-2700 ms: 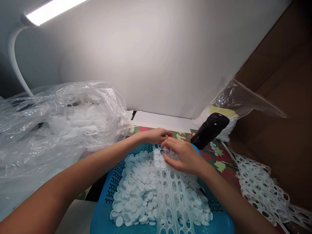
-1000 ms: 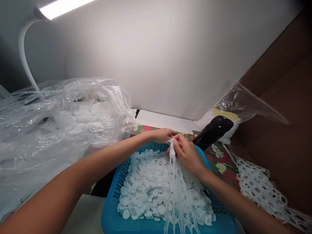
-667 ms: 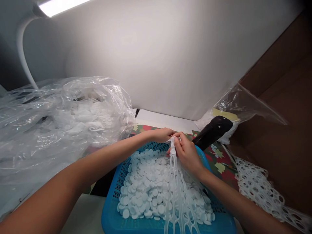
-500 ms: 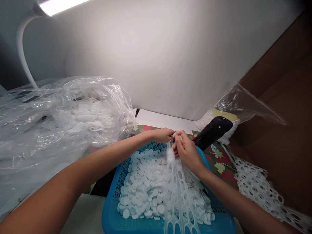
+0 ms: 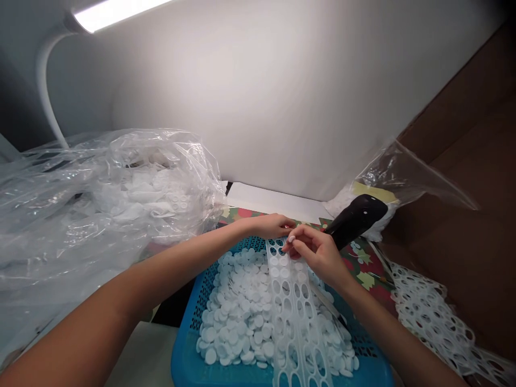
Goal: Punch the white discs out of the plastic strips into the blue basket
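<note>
My left hand (image 5: 274, 226) lies at the far side of a white perforated plastic strip (image 5: 288, 306), its fingers at the strip's top edge. My right hand (image 5: 318, 257) pinches that top end with its fingertips. The strip hangs flat down over a heap of small white discs (image 5: 237, 317), and its holes show the discs below. The heap fills a blue mesh plastic basket (image 5: 189, 328) right under my hands. Some discs still sit in the strip's upper holes.
A clear plastic bag (image 5: 100, 188) of white perforated scrap bulges at left. A black handheld tool (image 5: 357, 216) stands behind my right hand, beside a smaller bag (image 5: 387, 180). White perforated waste (image 5: 427, 317) lies at right against cardboard (image 5: 455, 161).
The strip, bunched into a narrow twisted band in earlier frames, now hangs spread flat. My hands have moved slightly apart, and the right one sits lower on the strip.
</note>
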A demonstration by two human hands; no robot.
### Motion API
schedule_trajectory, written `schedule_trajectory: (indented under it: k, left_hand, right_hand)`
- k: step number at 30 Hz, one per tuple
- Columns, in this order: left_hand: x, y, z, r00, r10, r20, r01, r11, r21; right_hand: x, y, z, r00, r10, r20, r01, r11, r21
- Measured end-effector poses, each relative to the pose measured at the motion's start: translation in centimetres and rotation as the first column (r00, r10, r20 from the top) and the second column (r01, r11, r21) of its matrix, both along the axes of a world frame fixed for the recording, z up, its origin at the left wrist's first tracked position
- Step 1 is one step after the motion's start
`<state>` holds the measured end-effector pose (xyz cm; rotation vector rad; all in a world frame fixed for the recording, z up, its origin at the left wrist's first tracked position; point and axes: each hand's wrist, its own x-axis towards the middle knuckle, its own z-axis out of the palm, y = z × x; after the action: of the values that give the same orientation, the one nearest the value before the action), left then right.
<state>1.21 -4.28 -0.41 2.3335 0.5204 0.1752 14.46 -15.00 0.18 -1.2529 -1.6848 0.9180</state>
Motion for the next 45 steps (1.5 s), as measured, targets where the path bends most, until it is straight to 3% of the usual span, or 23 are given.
schedule_trajectory:
  k: [5,11,16,23,30,35,41,45]
  left_hand:
    - [0.2,0.0,-0.1,0.999,0.031,-0.007,-0.031,0.997,0.068]
    - [0.1,-0.1,0.2,1.000,0.027,-0.002,-0.027,0.998,0.063]
    - [0.1,-0.2,0.3,1.000,0.030,-0.001,-0.030,0.999,0.037]
    - [0.3,0.0,-0.1,0.999,0.051,-0.018,-0.050,0.998,0.039]
    - [0.2,0.0,-0.1,0.999,0.036,-0.003,-0.036,0.998,0.044]
    - [0.2,0.1,-0.2,1.000,0.026,0.002,-0.026,0.999,0.042]
    - [0.2,-0.1,0.0,0.999,0.040,0.005,-0.040,0.999,0.037]
    - [0.2,-0.2,0.1,0.999,0.039,0.001,-0.039,0.999,0.031]
  right_hand:
    - [1.1,-1.1,0.1,1.000,-0.022,0.019,0.020,0.997,0.080]
    - [2.2,-2.2,0.1,0.961,-0.117,0.251,0.068,0.978,0.196]
    - [2.5,-2.8,0.0,0.928,-0.099,0.359,0.011,0.971,0.239]
    - [2.6,-3.1,-0.1,0.851,-0.253,0.460,0.100,0.938,0.332]
    - [3.0,-3.0,-0.7,0.863,-0.032,0.504,-0.113,0.960,0.255]
    - [3.3,-2.4,-1.3,0.823,-0.013,0.568,-0.165,0.951,0.261]
    - [3.4,-1.5,-0.7,0.808,0.104,0.579,-0.265,0.943,0.201]
    - [3.2,-0.9,-0.7,0.738,0.092,0.668,-0.296,0.934,0.199]
